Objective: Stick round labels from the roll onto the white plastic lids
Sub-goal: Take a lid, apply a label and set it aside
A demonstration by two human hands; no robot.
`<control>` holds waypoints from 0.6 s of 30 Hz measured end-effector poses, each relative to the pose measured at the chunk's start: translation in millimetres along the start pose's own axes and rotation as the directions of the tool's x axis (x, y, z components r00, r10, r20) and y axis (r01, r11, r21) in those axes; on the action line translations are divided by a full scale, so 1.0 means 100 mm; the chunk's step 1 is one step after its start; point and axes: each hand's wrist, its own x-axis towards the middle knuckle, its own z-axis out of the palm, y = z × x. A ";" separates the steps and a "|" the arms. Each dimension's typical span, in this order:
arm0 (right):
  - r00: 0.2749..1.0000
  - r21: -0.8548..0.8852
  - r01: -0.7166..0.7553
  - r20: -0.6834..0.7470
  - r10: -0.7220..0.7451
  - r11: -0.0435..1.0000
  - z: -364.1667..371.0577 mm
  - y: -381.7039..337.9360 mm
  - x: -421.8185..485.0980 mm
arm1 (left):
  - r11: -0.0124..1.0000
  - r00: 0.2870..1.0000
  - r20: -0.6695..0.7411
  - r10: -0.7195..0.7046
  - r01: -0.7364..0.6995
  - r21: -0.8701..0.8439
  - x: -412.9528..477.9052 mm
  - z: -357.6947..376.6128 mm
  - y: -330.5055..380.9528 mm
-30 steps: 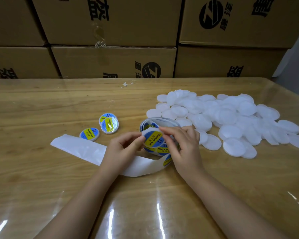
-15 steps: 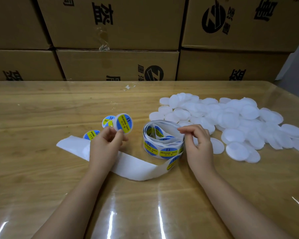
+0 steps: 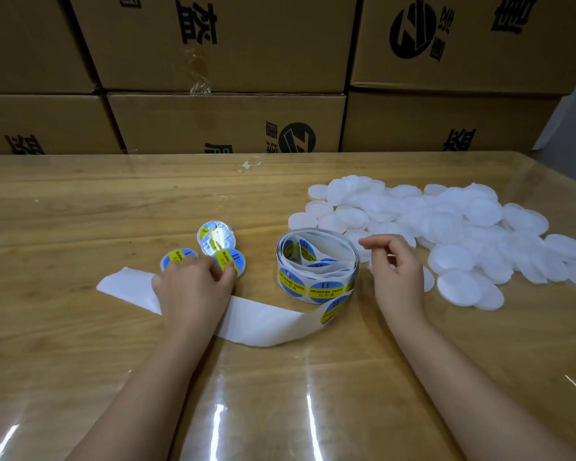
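A loose roll of blue-and-yellow round labels (image 3: 316, 277) stands on the table's middle, and its bare white backing strip (image 3: 263, 324) trails left under my left wrist. My left hand (image 3: 193, 291) pinches the near edge of a freshly labelled lid (image 3: 235, 259), which lies low on the table beside other labelled lids (image 3: 215, 237). My right hand (image 3: 396, 271) hovers just right of the roll with fingers loosely curled and holding nothing. It is at the near edge of the pile of plain white lids (image 3: 453, 227).
The wooden table (image 3: 80, 211) has a glossy clear cover. Stacked cardboard boxes (image 3: 226, 121) wall off its far edge. A small white scrap (image 3: 250, 165) lies near the back.
Both hands pressed a label onto a lid over the roll. My left hand then carried that lid left and lowered it beside the other labelled lids, while my right hand drew off toward the white pile.
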 end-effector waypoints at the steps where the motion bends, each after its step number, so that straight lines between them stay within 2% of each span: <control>1: 1.000 -0.013 -0.005 -0.009 0.005 1.000 -0.02 0.01 0.03 | 0.998 0.998 -0.019 0.056 -0.057 -0.003 -0.01 0.00 0.02; 5: 0.996 -0.066 -0.081 -0.041 0.078 0.995 -0.05 0.07 0.10 | 0.965 0.966 -0.009 0.259 -0.259 0.045 -0.08 0.05 0.07; 8: 0.990 -0.111 -0.101 -0.107 0.089 0.989 -0.07 0.08 0.12 | 0.961 0.963 0.009 0.270 -0.270 0.061 -0.09 0.05 0.07; 11: 0.978 -0.261 -0.105 -0.204 0.052 0.959 -0.10 0.10 0.12 | 0.964 0.967 0.019 0.256 -0.256 0.064 -0.08 0.03 0.07; 15: 0.983 -0.406 -0.165 -0.139 0.117 0.899 -0.10 0.14 0.14 | 0.955 0.959 0.037 0.282 -0.284 0.085 -0.11 0.03 0.08; 18: 0.989 -0.526 -0.144 -0.066 0.129 0.838 -0.07 0.17 0.13 | 0.945 0.945 0.144 0.292 -0.308 0.106 -0.12 0.04 0.10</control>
